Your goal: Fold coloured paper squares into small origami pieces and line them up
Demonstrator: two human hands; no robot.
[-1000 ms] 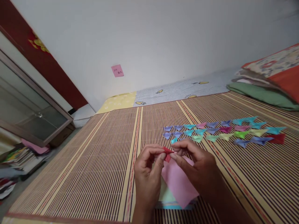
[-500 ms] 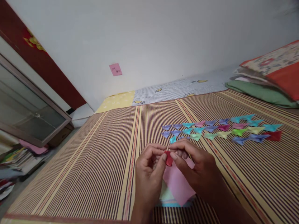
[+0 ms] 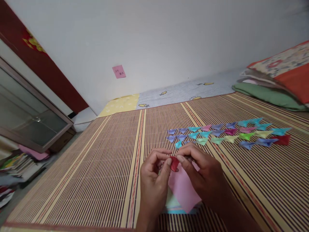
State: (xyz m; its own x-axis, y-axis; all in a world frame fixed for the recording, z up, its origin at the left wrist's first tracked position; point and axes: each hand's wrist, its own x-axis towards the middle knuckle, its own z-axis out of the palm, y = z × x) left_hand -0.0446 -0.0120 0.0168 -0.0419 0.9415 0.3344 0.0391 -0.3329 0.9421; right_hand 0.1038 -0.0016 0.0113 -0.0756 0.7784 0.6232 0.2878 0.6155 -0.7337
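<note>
A small folded piece of red paper (image 3: 174,164) is pinched between my two hands, just above the mat. My left hand (image 3: 155,180) grips its left edge between thumb and fingertips. On the other side, the thumb and forefinger of my right hand (image 3: 201,170) close on its right edge. Beneath the hands lies a pink paper sheet (image 3: 184,190) on top of a stack of coloured paper (image 3: 172,202), partly covered by my wrists. Beyond my fingers, rows of small folded paper figures (image 3: 218,132) in blue, green, pink, yellow and red stand on the mat.
A striped bamboo mat (image 3: 96,167) covers the bed. Pillows (image 3: 289,69) and a green folded cloth (image 3: 265,96) lie at the back right. A pink note (image 3: 119,71) is on the wall. At left stand a glass-doored cabinet (image 3: 31,116) and a pile of books (image 3: 18,167).
The red paper has tilted slightly between my fingertips, and its fold lines show more. Both hands stay nearly in place, with small finger shifts.
</note>
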